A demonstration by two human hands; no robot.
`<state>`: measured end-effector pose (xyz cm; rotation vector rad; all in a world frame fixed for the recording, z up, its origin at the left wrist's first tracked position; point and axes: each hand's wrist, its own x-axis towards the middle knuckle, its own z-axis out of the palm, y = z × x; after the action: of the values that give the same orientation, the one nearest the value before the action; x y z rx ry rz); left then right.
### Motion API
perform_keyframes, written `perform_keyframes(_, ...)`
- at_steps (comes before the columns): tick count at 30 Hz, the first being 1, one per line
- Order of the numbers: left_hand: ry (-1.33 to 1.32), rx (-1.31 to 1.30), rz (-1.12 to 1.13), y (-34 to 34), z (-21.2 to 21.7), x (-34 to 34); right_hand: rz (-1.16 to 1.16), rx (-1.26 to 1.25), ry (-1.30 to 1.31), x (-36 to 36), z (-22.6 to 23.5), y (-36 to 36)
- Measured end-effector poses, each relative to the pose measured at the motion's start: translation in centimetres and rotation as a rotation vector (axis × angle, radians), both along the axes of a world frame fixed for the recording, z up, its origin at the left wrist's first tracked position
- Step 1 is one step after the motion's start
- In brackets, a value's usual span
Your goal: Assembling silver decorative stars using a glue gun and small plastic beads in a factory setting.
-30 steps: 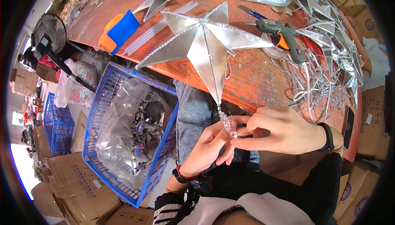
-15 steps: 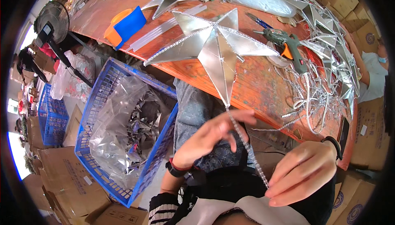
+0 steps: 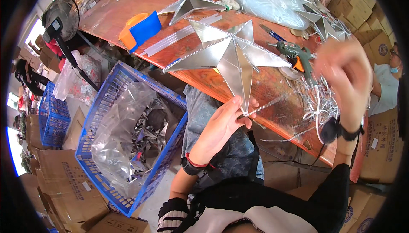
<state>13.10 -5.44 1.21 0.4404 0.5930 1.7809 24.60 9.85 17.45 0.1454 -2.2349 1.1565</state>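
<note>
1. The silver star (image 3: 233,50) is lying over the near edge of the surface (image 3: 102,20); beaded trim (image 3: 199,51) is lining its side ridges, while its lower ridge is looking untrimmed, probably remaining.
2. The left hand (image 3: 221,126) is pinching the star's lower tip, where a loose strand (image 3: 268,104) is trailing rightward.
3. The right hand (image 3: 347,73), blurred, is hovering right of the star, fingers partly curled; its contents are not showing.
4. A glue gun (image 3: 294,50) is lying right of the star; a blue basket (image 3: 100,185) is standing lower left.
</note>
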Motion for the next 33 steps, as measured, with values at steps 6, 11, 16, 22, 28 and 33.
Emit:
perform_keyframes(6,0.06,-0.005,-0.043,0.3,0.7,-0.3,-0.006,-0.2,-0.171,-5.4,-2.3,5.3)
perform_keyframes(11,0.147,-0.075,-0.009,-0.1,1.3,-0.3,0.105,-0.294,-0.203,-8.0,-5.9,6.7)
perform_keyframes(16,0.362,-0.142,0.094,-0.8,0.6,-0.8,0.066,-0.297,-0.216,-8.6,-6.8,6.5)
perform_keyframes(22,1.009,-0.203,0.615,-1.8,2.7,-1.5,0.068,-0.295,-0.225,-9.1,-7.3,6.2)
perform_keyframes(28,1.66,-0.064,0.887,-0.5,6.2,-3.2,0.016,-0.191,-0.201,-9.9,-7.5,5.9)
perform_keyframes(33,1.804,-0.04,0.851,0.9,6.3,-4.6,-0.019,-0.126,-0.202,-10.2,-7.8,5.7)
